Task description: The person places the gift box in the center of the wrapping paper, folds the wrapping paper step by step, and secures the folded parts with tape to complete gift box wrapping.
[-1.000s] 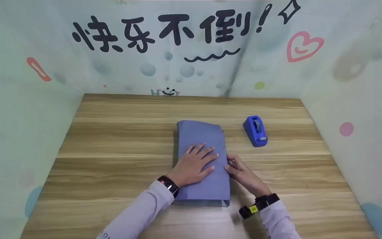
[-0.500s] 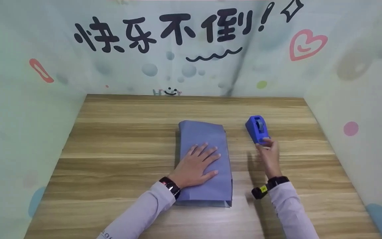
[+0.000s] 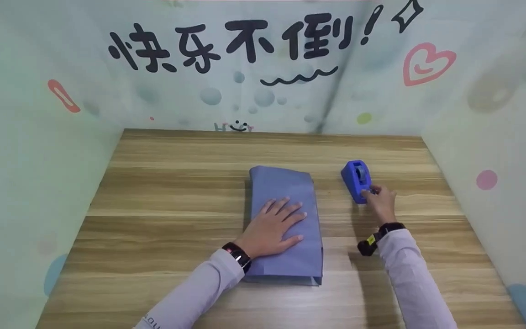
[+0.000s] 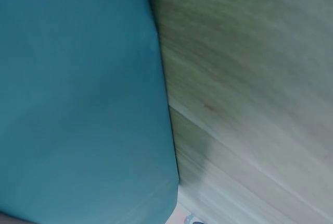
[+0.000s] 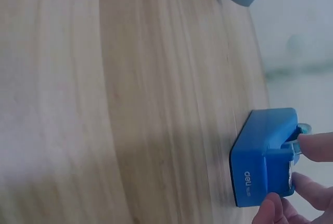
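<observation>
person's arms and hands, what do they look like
Pale lilac-grey sleeves, dark lettering on the left one; a black band on each wrist, the right with a black attachment bearing a yellow patch; left hand and right hand ungloved.

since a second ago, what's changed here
The right hand came off the right edge of the package, moving forward and right to the dispenser, where it touches the cutter end. The left hand stays flat on the package; neither package nor dispenser has visibly moved.

A booth-like workspace: pale walls point(image 3: 176, 98) printed with a pink heart point(image 3: 428, 65) and black lettering point(image 3: 250, 43) enclose a wood-grain surface point(image 3: 167, 183) on three sides.
</observation>
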`<state>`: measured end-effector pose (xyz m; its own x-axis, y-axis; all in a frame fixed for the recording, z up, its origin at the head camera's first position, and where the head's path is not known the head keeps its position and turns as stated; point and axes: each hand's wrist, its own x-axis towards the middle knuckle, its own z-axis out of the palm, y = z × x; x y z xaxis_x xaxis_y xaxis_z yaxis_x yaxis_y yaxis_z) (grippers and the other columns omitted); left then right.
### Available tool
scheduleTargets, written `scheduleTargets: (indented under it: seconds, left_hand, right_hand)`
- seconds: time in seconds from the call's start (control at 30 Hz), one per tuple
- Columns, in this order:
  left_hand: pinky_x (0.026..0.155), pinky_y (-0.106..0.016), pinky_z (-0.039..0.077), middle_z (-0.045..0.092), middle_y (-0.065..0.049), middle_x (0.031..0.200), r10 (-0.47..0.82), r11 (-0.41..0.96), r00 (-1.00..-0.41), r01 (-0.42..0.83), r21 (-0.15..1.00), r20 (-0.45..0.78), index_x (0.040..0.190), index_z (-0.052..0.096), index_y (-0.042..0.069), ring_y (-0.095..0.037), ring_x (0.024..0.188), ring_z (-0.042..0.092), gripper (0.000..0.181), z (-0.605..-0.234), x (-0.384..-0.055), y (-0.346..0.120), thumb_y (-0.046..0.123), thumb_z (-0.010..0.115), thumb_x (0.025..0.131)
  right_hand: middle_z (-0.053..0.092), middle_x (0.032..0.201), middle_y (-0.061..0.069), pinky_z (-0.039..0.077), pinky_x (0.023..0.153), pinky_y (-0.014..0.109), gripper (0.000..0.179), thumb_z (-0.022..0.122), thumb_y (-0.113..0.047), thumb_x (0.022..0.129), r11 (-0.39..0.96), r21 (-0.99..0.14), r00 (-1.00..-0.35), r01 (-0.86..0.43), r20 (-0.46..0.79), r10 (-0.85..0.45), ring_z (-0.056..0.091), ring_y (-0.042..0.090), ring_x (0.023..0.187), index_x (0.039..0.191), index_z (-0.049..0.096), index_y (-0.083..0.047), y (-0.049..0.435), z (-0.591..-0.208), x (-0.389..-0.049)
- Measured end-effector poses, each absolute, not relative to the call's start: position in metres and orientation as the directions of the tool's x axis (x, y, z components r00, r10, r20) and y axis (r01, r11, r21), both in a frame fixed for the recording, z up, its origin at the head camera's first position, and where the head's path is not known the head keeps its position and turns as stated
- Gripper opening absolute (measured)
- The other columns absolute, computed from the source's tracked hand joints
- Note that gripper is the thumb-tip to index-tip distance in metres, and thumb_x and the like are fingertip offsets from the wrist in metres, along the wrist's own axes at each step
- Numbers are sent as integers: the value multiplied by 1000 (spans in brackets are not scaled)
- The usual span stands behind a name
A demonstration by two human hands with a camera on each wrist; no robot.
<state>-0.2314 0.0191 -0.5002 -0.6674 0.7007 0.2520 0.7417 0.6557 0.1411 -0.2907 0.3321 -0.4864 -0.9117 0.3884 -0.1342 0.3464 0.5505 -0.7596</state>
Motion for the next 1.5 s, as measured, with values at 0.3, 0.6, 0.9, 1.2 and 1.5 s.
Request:
scheduleTargets:
  seconds: [0.3,0.6,0.9,1.2,1.5]
  left_hand:
    - [113,-47,22,36,4,149,706,640,-656,753,156,267,139,42,28,-23,141,25,54,-503,-231,22,57,32,94]
    - [113,-47,22,36,5,149,707,643,-653,753,136,272,139,42,29,-23,141,25,55,-503,-232,23,58,31,94]
    - [112,-47,24,37,5,148,708,642,-648,756,128,280,139,42,29,-23,140,26,55,-505,-232,23,58,30,94]
    - [112,-48,23,36,5,148,709,645,-651,754,124,272,140,42,28,-24,141,25,55,-504,-232,20,57,31,94]
    - [113,-48,22,36,5,148,704,648,-653,751,123,279,140,41,28,-24,141,25,55,-503,-233,19,58,31,94]
  right_hand:
    - [54,124,29,40,99,41,41,60,-12,87,563,-736,-906,377,-165,391,50,36,115,120,55,11,343,-486,-296]
    - [53,116,29,26,100,47,33,62,-5,83,598,-742,-908,301,-33,417,36,39,113,110,58,13,338,-490,-297]
    - [64,93,9,42,74,21,32,61,-10,83,522,-792,-876,316,-33,480,57,13,83,112,61,4,340,-479,-296]
    - [52,101,8,48,86,31,58,57,-4,87,162,-914,-860,372,-273,432,56,8,80,141,36,-4,342,-469,-294]
    - [47,99,7,45,96,38,68,50,4,87,-217,-896,-820,388,-443,363,52,17,92,146,17,-2,341,-463,-290]
